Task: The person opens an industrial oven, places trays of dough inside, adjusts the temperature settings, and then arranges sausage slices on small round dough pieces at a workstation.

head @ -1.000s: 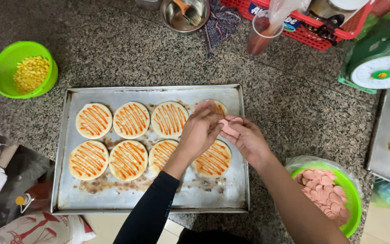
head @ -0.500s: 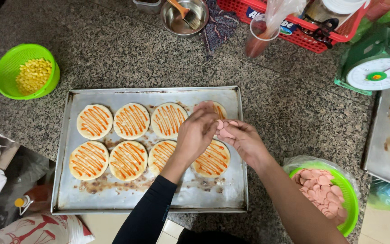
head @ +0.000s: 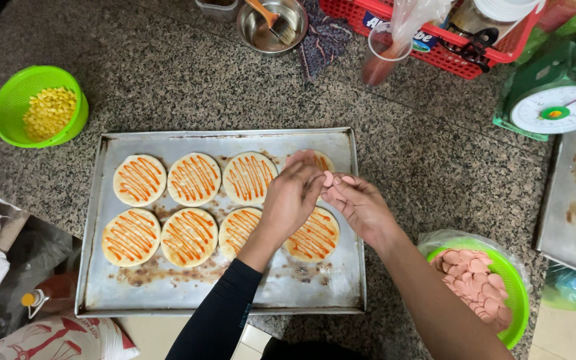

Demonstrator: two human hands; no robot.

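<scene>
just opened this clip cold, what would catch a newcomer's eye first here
The metal baking tray in the middle of the granite counter, holding two rows of round dough bases striped with orange sauce. Over its right end the left hand and right hand meet, pinching pink sausage slices. A green bowl of corn sits upper left, and a green bowl of more slices lower right.

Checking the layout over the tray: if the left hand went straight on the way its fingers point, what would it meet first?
Probably the sausage slice at the right hand fingertips; depth is unclear.
</scene>
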